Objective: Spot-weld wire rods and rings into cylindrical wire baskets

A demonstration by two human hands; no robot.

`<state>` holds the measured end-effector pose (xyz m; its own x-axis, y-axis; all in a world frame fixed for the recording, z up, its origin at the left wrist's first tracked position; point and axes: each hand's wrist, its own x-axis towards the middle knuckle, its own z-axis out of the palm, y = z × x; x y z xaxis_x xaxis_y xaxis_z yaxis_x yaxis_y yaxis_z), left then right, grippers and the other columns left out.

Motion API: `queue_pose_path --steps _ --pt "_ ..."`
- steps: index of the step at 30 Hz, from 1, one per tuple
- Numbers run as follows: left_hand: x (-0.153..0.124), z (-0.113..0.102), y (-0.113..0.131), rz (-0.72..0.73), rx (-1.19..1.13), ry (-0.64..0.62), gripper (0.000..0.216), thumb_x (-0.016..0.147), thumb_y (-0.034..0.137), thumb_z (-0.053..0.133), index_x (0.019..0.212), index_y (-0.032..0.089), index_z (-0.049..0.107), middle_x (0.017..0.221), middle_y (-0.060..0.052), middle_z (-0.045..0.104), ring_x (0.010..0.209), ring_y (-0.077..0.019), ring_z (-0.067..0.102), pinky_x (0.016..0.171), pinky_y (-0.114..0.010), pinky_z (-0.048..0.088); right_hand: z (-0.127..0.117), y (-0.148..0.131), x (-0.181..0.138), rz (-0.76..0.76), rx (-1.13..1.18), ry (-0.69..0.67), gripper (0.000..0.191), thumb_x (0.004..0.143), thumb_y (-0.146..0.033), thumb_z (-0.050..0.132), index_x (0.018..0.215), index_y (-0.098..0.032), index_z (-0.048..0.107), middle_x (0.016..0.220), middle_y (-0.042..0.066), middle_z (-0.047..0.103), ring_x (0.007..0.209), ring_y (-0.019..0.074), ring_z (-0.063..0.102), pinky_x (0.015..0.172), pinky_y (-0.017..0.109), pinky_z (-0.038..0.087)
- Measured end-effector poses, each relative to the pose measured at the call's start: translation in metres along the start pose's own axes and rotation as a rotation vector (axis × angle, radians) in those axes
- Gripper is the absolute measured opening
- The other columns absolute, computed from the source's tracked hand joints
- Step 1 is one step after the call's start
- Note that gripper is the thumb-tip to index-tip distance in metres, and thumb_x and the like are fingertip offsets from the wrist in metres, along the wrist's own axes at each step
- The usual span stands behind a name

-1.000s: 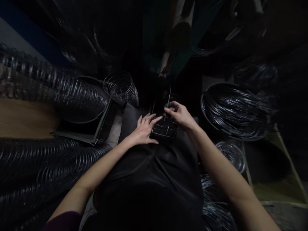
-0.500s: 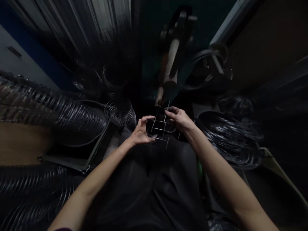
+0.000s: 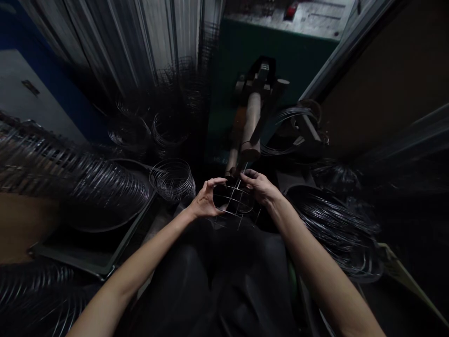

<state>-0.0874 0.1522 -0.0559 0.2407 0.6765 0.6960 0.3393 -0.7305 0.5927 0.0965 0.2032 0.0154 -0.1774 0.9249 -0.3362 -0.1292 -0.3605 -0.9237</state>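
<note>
Between my hands, just below the electrode arms of a machine, is a small round wire cage [image 3: 234, 214] made of rings and crossing straight wires. My left hand [image 3: 204, 201] curves around its left side, thumb below and fingers above, gripping the rings. With thumb and fingers pinched, my right hand [image 3: 262, 187] holds a straight wire [image 3: 238, 183] at the cage's upper right. That wire's far end reaches up to the machine's lower arm tip [image 3: 231, 168]. Dim light hides the exact contact there.
The green machine [image 3: 224, 93] with its thick upper arm [image 3: 251, 119] stands ahead. On the left are a stack of wire rings [image 3: 173, 180], a long row of rings [image 3: 115, 182] and a green-edged tray [image 3: 103, 270]. To the right, a dark basin holds many loose wires [image 3: 333, 220].
My view has tilted up, so the machine and its control panel show more. The cage has turned in my hands, its rings now seen more openly. Both hands keep their holds.
</note>
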Motion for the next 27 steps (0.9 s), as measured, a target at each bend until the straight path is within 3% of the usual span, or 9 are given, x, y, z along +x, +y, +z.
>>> queue_pose_path --steps 8,15,27 --pt "0.014 -0.002 -0.012 0.055 -0.007 0.007 0.079 0.064 0.023 0.072 0.13 0.021 0.029 0.116 -0.011 0.05 0.101 -0.0229 0.057 0.088 -0.041 0.05 0.002 -0.006 0.013 -0.007 -0.065 0.046 0.039 0.05 -0.031 0.085 0.075 -0.019 0.058 0.061 -0.003 0.059 0.046 0.0058 0.046 0.038 0.016 0.029" --pt "0.02 -0.002 -0.016 0.074 -0.009 0.001 0.08 0.064 0.023 0.072 0.131 0.021 0.028 0.116 -0.011 0.05 0.103 -0.0238 0.057 0.089 -0.043 0.05 0.001 -0.006 0.017 -0.014 -0.087 0.046 0.041 0.049 -0.03 0.085 0.079 -0.017 0.059 0.055 -0.006 0.057 0.038 0.002 0.034 0.036 0.016 0.022" --pt "0.031 -0.006 -0.02 0.016 -0.06 -0.021 0.083 0.062 0.021 0.072 0.13 0.022 0.025 0.117 -0.012 0.049 0.102 -0.023 0.059 0.09 -0.042 0.049 -0.002 0.001 0.034 -0.07 -0.158 0.052 0.049 0.046 -0.041 0.083 0.084 -0.019 0.063 0.067 0.0 0.066 0.059 0.0134 0.058 0.05 0.022 0.036"
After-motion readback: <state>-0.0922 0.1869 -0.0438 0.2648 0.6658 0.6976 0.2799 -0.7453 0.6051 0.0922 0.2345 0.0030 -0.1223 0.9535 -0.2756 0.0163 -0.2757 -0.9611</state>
